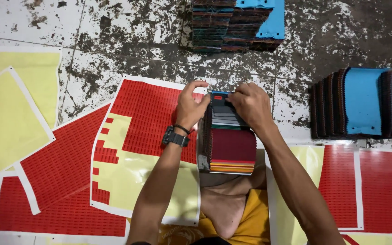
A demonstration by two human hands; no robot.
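Gripping swatch stack (230,145), both hands (191,109) curled

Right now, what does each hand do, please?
Left hand: closed, pinching the top of the swatch stack.
Right hand: closed on the same stack's top edge.

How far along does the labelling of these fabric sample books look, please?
Done, it seems: one sticker sheet is partly peeled to yellow backing, and swatch stacks sit aside. In hand: the left hand and right hand work at the top of a swatch book. Left: full red sheets remain.
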